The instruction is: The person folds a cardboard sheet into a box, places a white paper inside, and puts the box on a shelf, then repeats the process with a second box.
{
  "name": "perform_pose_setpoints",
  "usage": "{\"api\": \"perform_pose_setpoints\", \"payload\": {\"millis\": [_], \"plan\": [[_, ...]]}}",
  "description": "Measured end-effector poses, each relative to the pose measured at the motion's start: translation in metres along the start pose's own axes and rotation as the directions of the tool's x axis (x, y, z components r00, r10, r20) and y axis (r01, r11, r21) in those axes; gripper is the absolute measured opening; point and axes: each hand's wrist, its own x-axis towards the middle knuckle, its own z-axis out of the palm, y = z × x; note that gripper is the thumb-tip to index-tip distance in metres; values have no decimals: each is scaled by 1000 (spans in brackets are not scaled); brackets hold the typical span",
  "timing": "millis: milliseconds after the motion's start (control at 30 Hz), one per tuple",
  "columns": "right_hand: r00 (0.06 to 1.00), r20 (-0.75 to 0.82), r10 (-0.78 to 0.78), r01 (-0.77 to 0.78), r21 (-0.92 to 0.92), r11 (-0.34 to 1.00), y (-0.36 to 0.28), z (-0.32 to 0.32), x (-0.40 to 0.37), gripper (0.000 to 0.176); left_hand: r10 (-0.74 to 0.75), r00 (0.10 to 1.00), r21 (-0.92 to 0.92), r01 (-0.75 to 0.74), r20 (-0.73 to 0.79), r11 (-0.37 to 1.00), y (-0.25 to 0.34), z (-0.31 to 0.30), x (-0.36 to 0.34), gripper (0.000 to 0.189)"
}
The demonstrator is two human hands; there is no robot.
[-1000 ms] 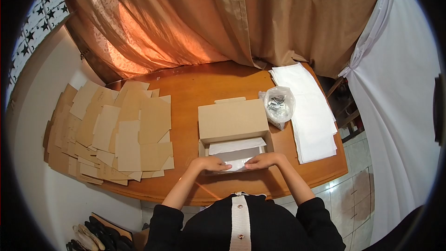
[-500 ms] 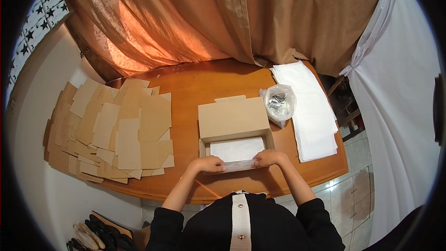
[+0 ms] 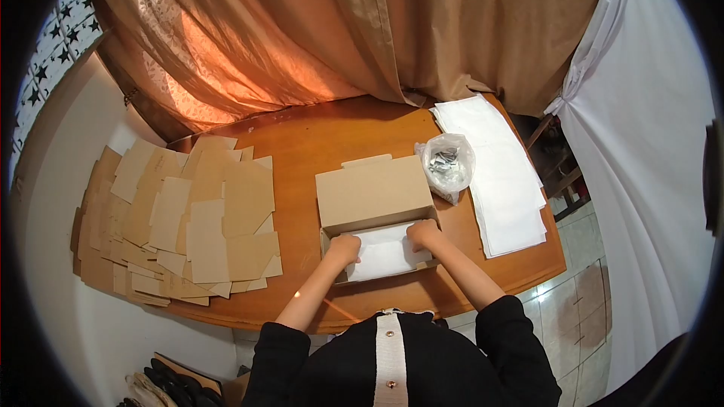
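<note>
An open cardboard box (image 3: 369,192) sits in front of me with its lid raised at the back. White tissue paper (image 3: 385,255) lines its inside and reaches over the front part. My left hand (image 3: 345,247) is at the box's left end, fingers curled at the paper's left side. At the right end, my right hand (image 3: 424,234) is closed at the paper's other side. The fingertips of both hands are partly hidden.
Flattened cardboard pieces (image 3: 207,230) overlap on the left of the wooden table (image 3: 302,117). Behind the box's right corner stands a clear plastic bag (image 3: 450,164) with small silvery packets. A stack of white sheets (image 3: 501,188) lies at the right edge. Curtains hang behind.
Both hands have moved from the box's front edge farther back into it. The paper's front flap, held up at the edge before, now lies folded inward over the box.
</note>
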Motion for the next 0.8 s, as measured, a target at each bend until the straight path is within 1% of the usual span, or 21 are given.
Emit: {"api": "perform_pose_setpoints", "payload": {"millis": [67, 100, 167, 200, 267, 300, 367, 400, 467, 500, 533, 567, 600, 667, 700, 767, 800], "plan": [[1000, 14, 25, -25, -8, 1000, 0, 5, 7, 39, -70, 995, 56, 66, 69, 996, -3, 8, 6, 35], [1000, 15, 24, -24, -8, 1000, -1, 7, 8, 39, -70, 995, 56, 66, 71, 996, -2, 8, 4, 35], [998, -50, 38, -39, -25, 999, -3, 15, 9, 42, -101, 994, 142, 94, 37, 985, 0, 11, 1, 32], [998, -47, 36, -37, -23, 999, -3, 16, 8, 42, -101, 994, 142, 94, 41, 985, 2, 8, -2, 32], [989, -144, 37, -49, -77, 996, -4, 19, 4, 42, -107, 994, 192, 105, -2, 976, 8, 2, -7, 29], [989, -141, 37, -48, -76, 996, -5, 20, 3, 42, -106, 994, 191, 104, 1, 976, 7, 5, -5, 29], [962, -256, 95, -124, -102, 987, -10, 21, 1, 28, -98, 983, 204, 129, -153, 970, 7, 12, -3, 38], [962, -256, 98, -127, -101, 987, -11, 24, 3, 28, -95, 984, 205, 126, -153, 971, 9, 13, -5, 38], [939, -311, 148, -171, -47, 984, -13, 30, 7, 15, 48, 956, 167, 1, -290, 986, 14, 13, -10, 50], [938, -311, 153, -175, -44, 984, -13, 31, 7, 15, 53, 956, 170, -4, -289, 985, 18, 6, -15, 50], [928, -335, 164, -185, -30, 982, -14, 32, 6, 14, 127, 986, 41, -124, -106, 991, 23, -4, -22, 53], [917, -360, 175, -194, -16, 981, -13, 32, 6, 13, 222, 973, -107, -214, 70, 971, 25, -9, -24, 56], [916, -359, 178, -196, -14, 981, -13, 30, 4, 13, 224, 972, -106, -216, 71, 971, 22, -2, -21, 56], [944, -305, 126, -131, 2, 991, -13, 24, -2, 13, 284, 940, -284, -225, 188, 932, 11, 25, -15, 58], [944, -305, 127, -132, 2, 991, -13, 24, -3, 13, 285, 940, -283, -226, 188, 932, 10, 28, -16, 58], [951, -293, 97, -89, 40, 995, -12, 23, -5, 14, 278, 911, -268, -199, 303, 943, 7, 32, -14, 58], [951, -295, 95, -88, 38, 995, -8, 11, -13, 14, 253, 895, -263, -161, 367, 951, 5, 36, -10, 62]]}}
